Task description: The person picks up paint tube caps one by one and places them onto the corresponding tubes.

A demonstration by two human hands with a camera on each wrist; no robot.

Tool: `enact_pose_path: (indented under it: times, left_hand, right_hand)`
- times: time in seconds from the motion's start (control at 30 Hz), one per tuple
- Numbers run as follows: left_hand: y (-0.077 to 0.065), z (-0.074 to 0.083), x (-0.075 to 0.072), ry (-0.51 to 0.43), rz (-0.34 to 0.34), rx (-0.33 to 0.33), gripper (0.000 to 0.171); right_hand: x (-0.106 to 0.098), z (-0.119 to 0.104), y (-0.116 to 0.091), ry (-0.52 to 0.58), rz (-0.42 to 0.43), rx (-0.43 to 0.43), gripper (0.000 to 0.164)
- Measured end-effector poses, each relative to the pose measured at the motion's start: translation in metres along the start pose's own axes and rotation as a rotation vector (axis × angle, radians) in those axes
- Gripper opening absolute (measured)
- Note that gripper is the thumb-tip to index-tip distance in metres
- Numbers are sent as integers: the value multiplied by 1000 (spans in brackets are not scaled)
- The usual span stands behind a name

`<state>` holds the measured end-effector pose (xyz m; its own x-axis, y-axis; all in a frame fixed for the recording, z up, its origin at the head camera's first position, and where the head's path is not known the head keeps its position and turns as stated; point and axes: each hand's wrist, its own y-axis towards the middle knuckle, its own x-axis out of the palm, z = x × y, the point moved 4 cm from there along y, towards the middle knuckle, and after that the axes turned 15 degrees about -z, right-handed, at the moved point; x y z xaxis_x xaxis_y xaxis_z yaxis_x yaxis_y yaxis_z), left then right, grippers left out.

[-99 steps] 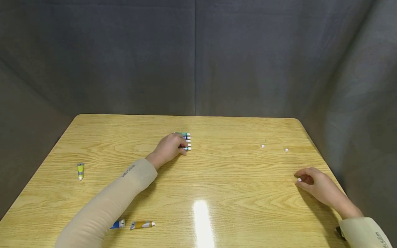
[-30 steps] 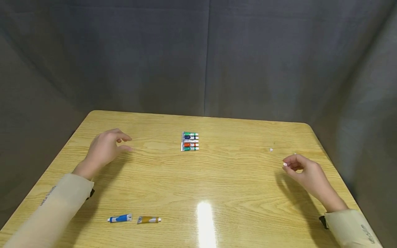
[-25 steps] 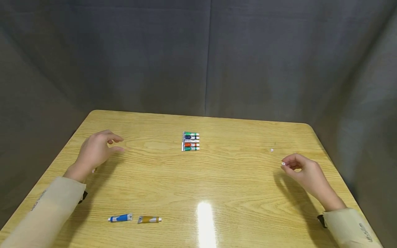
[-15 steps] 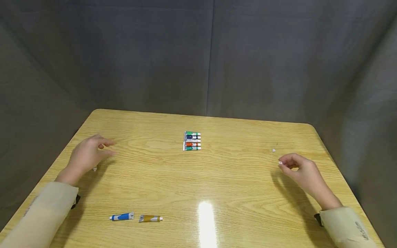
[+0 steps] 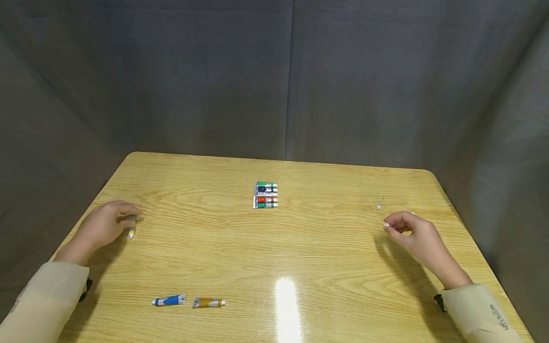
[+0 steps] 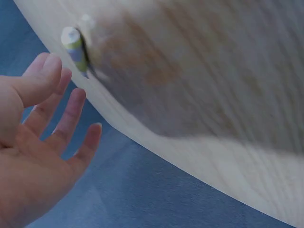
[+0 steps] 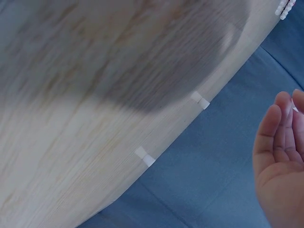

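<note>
My left hand (image 5: 104,224) hovers at the table's left side, fingers spread and loosely bent, holding nothing. Partly behind its thumb lies a yellow-green paint tube (image 5: 131,233) with a white cap; the left wrist view shows this tube (image 6: 76,50) on the wood just past the fingertips. Over on the right, my right hand (image 5: 413,233) pinches a small white cap (image 5: 387,224) between thumb and fingertips, held above the table. In the right wrist view only part of the right hand (image 7: 280,161) shows, at the edge.
Several paint tubes (image 5: 266,195) lie stacked in a neat row at the table's middle back. A blue tube (image 5: 169,300) and an ochre tube (image 5: 208,303) lie near the front left. One small white cap (image 5: 378,207) stands at the right; another (image 5: 413,213) is mostly hidden behind the right hand.
My left hand has left the row of tubes and moved left and down to the yellow-green tube. The right hand, still pinching the white cap, has shifted a little up and left.
</note>
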<state>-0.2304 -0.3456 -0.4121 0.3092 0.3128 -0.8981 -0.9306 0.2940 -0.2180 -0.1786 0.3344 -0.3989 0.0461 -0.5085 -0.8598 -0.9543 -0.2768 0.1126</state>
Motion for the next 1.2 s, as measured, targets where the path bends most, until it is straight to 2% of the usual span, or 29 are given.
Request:
enact_pose_path:
  times: [0.43,0.8,1.0,1.2]
  left_hand:
    - [-5,-6,6,17,-21,95,27]
    - [-6,-7,13,9,-41,60,16]
    - [-3,1,14,13,-43,64,18]
    - [1,21,11,0,-14,91,20]
  right_hand:
    - [2,-3,-1,-11,19,-25,13]
    - [1,-3,-1,-10,20,-24,13]
    - [1,-5,-1,-5,15,-28,13]
    - [-1,-6,-1,-11,9,-5,12]
